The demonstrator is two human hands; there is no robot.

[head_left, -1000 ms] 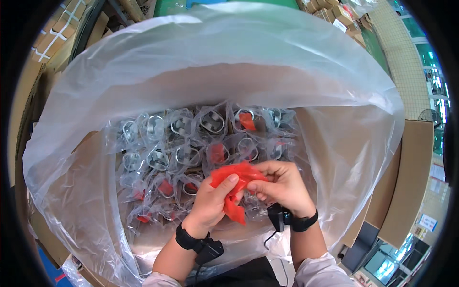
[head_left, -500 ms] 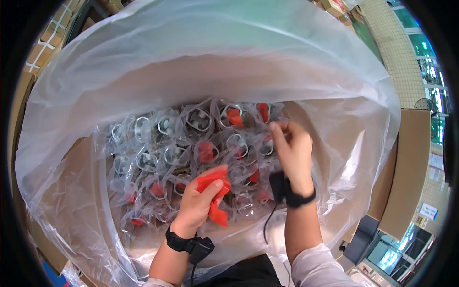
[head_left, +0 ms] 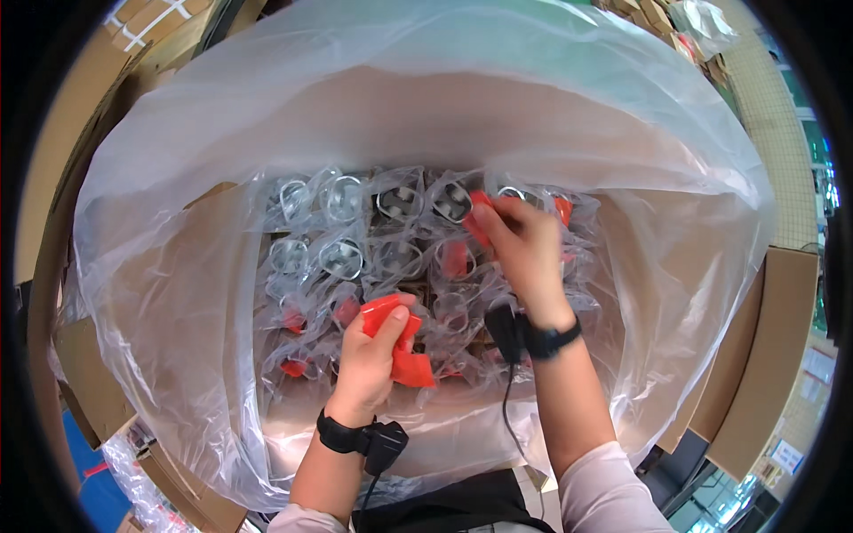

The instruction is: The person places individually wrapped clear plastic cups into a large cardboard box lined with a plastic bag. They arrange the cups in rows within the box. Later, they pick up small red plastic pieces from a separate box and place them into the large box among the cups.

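My left hand (head_left: 360, 369) is closed on a bunch of soft red plastic packets (head_left: 413, 368), low over the near part of a large box. My right hand (head_left: 531, 253) pinches a single red packet (head_left: 476, 224) between thumb and fingers. That packet is at the right edge of a round metal part (head_left: 451, 202) in the far row; whether it touches is hard to tell. Rows of similar round, silvery parts (head_left: 342, 258), perhaps pistons, stand in clear plastic bags below my hands. Red packets (head_left: 458, 258) lie at several of them, and my hands hide some parts.
A translucent plastic liner (head_left: 418, 115) rises round the parts and drapes over the box walls. Cardboard flaps (head_left: 764, 355) stick out at the right. Black bands with small boxes (head_left: 386, 447) and cables are on both wrists. Strapped cartons (head_left: 155, 19) stand far left.
My right hand has moved slightly left and now visibly pinches a red packet at a far-row part. The left hand still holds its bunch. The view has shifted.
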